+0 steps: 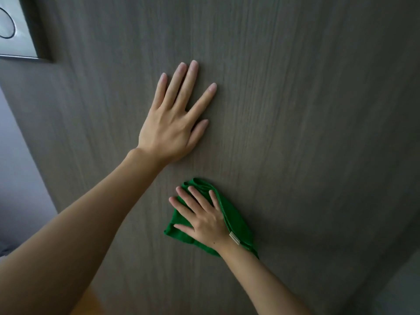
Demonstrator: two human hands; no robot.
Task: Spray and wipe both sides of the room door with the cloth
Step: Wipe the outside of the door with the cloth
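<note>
- The door (295,110), a grey-brown wood-grain panel, fills nearly the whole head view.
- The left hand (175,123) lies flat on the door with fingers straight and spread, palm against the wood, holding nothing.
- The right hand (202,221) sits lower and a little to the right of the left one, fingers straight and slightly fanned, pressing the green cloth (236,223) flat to the door rather than clutching it.
- The cloth lies between that palm and the panel; it is bunched and folded, showing past the fingertips at the top, beyond the thumb at the left, and along the outer edge of the hand down to the wrist.
- A small pale tag (234,237) shows on the cloth by the right wrist.
- A metal plate (16,30) with a round fitting sits on the door at the upper left, well apart from both hands.
</note>
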